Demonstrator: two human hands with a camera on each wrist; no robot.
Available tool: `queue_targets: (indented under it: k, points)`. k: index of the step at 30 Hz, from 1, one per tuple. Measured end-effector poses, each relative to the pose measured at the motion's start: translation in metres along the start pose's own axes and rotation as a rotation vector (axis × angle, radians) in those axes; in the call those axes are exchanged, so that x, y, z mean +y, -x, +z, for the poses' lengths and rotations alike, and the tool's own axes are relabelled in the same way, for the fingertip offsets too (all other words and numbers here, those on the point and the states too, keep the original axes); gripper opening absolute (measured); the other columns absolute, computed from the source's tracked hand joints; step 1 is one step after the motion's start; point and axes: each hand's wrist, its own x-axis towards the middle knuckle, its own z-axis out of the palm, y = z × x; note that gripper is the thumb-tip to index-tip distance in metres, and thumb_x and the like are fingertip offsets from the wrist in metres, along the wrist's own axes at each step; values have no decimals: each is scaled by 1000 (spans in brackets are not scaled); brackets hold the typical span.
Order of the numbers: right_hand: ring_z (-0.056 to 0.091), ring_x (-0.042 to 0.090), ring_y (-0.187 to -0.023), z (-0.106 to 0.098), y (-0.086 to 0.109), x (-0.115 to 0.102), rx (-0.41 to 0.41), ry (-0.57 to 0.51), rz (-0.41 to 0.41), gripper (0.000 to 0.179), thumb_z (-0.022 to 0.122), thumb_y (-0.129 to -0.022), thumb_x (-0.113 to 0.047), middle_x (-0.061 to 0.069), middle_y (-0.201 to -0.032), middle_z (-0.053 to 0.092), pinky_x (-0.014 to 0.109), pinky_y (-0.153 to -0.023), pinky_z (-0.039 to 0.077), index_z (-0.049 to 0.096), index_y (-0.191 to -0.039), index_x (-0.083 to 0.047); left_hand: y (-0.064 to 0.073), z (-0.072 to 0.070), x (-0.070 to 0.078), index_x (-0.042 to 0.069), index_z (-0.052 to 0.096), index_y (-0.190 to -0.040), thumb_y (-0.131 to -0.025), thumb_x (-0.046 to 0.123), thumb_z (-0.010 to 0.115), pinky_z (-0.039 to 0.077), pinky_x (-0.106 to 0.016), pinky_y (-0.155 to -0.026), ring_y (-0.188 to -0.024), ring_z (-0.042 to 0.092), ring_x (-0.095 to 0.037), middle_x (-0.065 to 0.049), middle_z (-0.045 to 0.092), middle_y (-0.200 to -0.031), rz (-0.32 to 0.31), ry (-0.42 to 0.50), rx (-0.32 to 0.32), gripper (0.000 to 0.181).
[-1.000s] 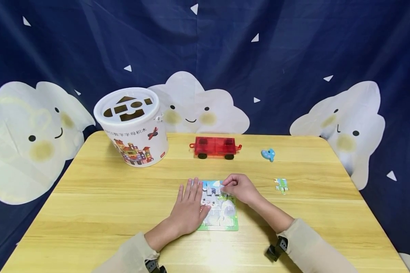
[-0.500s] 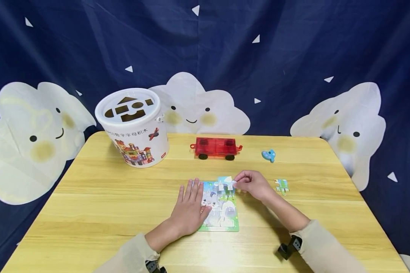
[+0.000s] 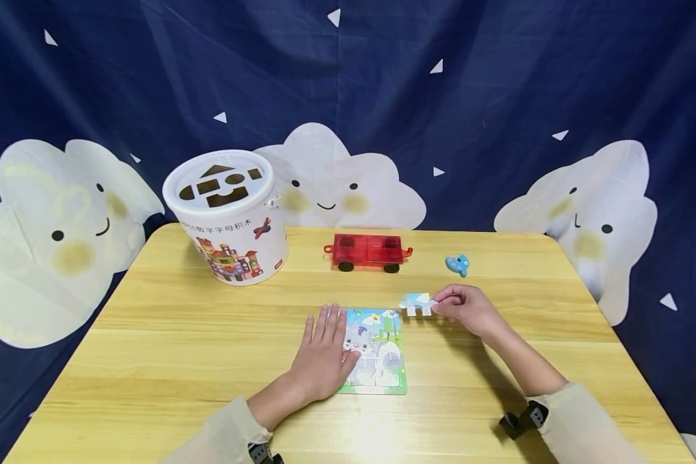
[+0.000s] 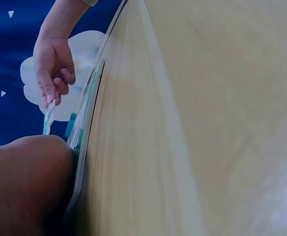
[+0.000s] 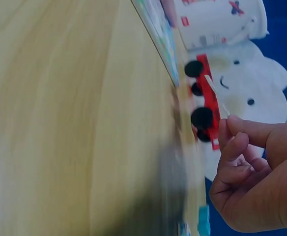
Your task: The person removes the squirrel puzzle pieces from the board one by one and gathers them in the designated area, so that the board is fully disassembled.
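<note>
In the head view a jigsaw puzzle [image 3: 377, 361] with a grey animal picture lies flat on the table. My left hand [image 3: 323, 353] rests on its left side, fingers straight and pointing away, covering that edge. Up and to the right of the board, my right hand [image 3: 466, 312] pinches a blue-and-white puzzle piece [image 3: 417, 303] by its right end. From the right wrist, this puzzle piece [image 5: 216, 93] appears nearly edge-on between the thumb and finger of the right hand [image 5: 254, 172], apart from the tabletop.
Behind the puzzle stands a red toy wagon [image 3: 368, 250], with a small blue toy [image 3: 457, 264] to its right. A white bucket [image 3: 226, 219] with a shape-hole lid occupies the back left. Behind the table [image 3: 168, 348] hangs a blue cloud-patterned curtain [image 3: 383, 77].
My right hand has lifted the puzzle piece off the board's upper part and carried it rightward. It now hides the loose piece on the right. The left hand has stayed put.
</note>
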Motion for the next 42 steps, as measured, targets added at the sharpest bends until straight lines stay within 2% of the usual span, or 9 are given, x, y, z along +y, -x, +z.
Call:
queue_targets:
  k: [7, 15, 28, 32, 42]
  points:
    - [54, 18, -66, -25, 8, 4, 16, 38, 13, 25, 72, -96, -13, 8, -84, 68, 30, -57, 47, 65, -111, 5, 0, -1, 1, -1, 10, -162, -108, 51, 36, 0, -57, -123, -156, -6, -36, -18, -1, -170, -12, -7, -5, 80]
    - [57, 15, -69, -38, 12, 17, 39, 84, 21, 26, 72, -96, -13, 7, -86, 69, 29, -59, 47, 65, -111, 6, 1, -9, 5, -4, 14, -161, -108, 48, 39, 4, -59, -123, -156, -1, -39, -22, 4, -169, -3, -8, -14, 78]
    - [52, 14, -64, -39, 15, 26, 66, 199, -16, 19, 70, -96, -9, 8, -84, 67, 26, -53, 41, 66, -106, 6, 1, -8, 5, -3, 14, -161, -107, 50, 39, 3, -60, -122, -156, -2, -39, -21, 3, -169, -2, -9, -13, 80]
    - [49, 13, -65, -37, 16, 26, 65, 240, -50, 16, 69, -96, -7, 8, -84, 64, 25, -53, 41, 66, -104, 7, 0, -7, 5, -3, 13, -161, -107, 51, 38, 1, -59, -123, -156, -3, -38, -21, 2, -169, -7, -19, -19, 80]
    - [51, 16, -69, -33, 16, 24, 86, 312, -69, 11, 69, -94, -5, 7, -85, 64, 25, -54, 42, 68, -102, 3, 2, -8, 5, -4, 16, -161, -107, 48, 41, 4, -60, -122, -156, 0, -40, -22, 6, -169, 2, -11, -10, 79]
